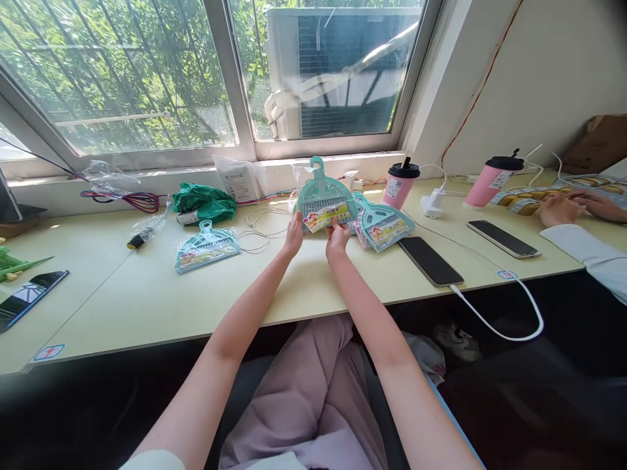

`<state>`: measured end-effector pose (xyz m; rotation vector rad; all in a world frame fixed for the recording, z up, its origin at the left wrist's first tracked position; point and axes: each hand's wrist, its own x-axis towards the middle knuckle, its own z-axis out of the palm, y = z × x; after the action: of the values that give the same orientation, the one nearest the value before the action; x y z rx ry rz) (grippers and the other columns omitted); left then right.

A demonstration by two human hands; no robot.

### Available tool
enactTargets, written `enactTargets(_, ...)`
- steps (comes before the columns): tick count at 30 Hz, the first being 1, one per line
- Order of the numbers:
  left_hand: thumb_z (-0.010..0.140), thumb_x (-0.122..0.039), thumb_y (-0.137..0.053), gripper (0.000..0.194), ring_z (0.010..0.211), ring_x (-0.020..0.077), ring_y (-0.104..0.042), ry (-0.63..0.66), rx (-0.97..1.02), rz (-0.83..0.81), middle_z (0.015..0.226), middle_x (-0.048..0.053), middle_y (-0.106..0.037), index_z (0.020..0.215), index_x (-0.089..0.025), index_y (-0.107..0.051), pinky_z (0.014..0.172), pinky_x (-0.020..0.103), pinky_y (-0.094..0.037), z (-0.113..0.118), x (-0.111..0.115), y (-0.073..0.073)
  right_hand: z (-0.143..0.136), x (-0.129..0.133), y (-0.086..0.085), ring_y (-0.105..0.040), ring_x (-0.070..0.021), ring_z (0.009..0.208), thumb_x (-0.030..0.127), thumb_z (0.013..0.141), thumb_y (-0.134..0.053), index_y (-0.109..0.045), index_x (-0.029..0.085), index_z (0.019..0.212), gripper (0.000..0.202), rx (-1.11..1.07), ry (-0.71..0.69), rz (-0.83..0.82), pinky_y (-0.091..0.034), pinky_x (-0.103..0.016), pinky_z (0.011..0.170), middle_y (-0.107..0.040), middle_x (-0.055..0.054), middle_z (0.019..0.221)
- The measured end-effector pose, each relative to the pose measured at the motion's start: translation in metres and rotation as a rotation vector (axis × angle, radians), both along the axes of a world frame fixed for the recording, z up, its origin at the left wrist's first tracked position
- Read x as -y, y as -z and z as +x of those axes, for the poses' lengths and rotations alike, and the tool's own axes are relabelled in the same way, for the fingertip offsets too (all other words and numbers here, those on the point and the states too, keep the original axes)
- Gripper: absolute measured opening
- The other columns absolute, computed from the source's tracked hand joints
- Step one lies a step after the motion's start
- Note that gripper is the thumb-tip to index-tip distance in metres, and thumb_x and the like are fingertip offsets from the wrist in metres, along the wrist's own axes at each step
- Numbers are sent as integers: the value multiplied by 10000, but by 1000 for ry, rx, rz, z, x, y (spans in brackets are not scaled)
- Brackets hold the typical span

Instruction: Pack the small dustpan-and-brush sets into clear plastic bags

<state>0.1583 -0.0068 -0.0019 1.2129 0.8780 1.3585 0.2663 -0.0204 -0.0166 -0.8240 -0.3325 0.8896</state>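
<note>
Daylight enters through a barred window (pixel 147 78) behind the pale yellow desk (pixel 147 300); an outdoor AC unit (pixel 337 72) stands beyond the right pane. Both my hands are over the desk, holding one green dustpan pack (pixel 321 189) upright, loop handle at the top, bristles and label facing me. Left hand (pixel 294 236): fingers closed on the pack's left edge. Right hand (pixel 337 238): fingers closed at the lower edge, thumb on the label (pixel 328 217). Cannot tell whether the pack's base touches the desk.

Second pack (pixel 206 248): flat on the desk, left of my left hand. Third pack (pixel 385 225): just right of the held one, lying at a slant on pink wrapping, near the first phone (pixel 431 261). White cable (pixel 531 329) runs from that phone and loops past the desk edge.

Back of desk, left to right: green bag (pixel 208 203), white packet (pixel 241 183), pink cup (pixel 394 189), charger (pixel 433 203), second cup (pixel 490 186). Far right: second phone (pixel 503 238), and a co-worker's hands (pixel 561 210) with a white sleeve.
</note>
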Motion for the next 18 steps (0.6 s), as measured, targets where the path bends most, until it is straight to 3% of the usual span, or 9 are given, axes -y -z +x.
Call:
enactTargets(4,1004,-706,-472,584,971,244,-714,-166,-44,49,925,98,-723,951,-167,-692,857,416,-646,1,2,5,1,0,0,-725,-178,1054,327,859,-689,-673,219,983,165,-7,-7,26,-637,-292,884,-767,-68,1099)
enactTargets(6,1001,-715,-466,608,904,230,-706,-211,-78,60,857,87,-697,933,-163,-711,816,393,-643,-1,2,5,3,-2,0,-726,-174,1063,339,867,-688,-663,222,975,161,12,-5,35,-637,-291,896,-765,-67,1101)
enactTargets(9,1008,-694,-469,606,903,222,-714,-228,-97,107,933,86,-721,1199,-183,-734,768,340,-620,-7,3,-1,6,-4,2,-731,-178,1075,374,879,-689,-657,235,988,179,19,33,37,-649,-303,885,-764,-58,1094)
enactTargets(12,937,-677,-631,722,997,250,-716,-230,-115,115,1004,83,-753,1490,-216,-580,767,314,-600,-11,1,-9,5,-5,3,-739,-172,1054,376,890,-692,-647,238,974,168,-17,31,34,-654,-297,872,-763,-52,1083)
enactTargets(15,853,-620,-775,789,994,273,-727,-176,-127,33,976,84,-764,1490,-203,-566,819,369,-612,-11,-3,-11,0,-6,3,-745,-165,1038,368,889,-712,-651,230,997,185,-21,-50,52,-650,-289,895,-767,-49,1065)
enactTargets(18,924,-583,-709,579,987,266,-738,-165,-62,-8,1020,89,-761,1376,-230,-636,871,408,-619,-6,-6,-4,-3,-6,4,-746,-182,1049,408,874,-735,-668,215,1042,264,9,-139,51,-653,-309,919,-773,-57,1051)
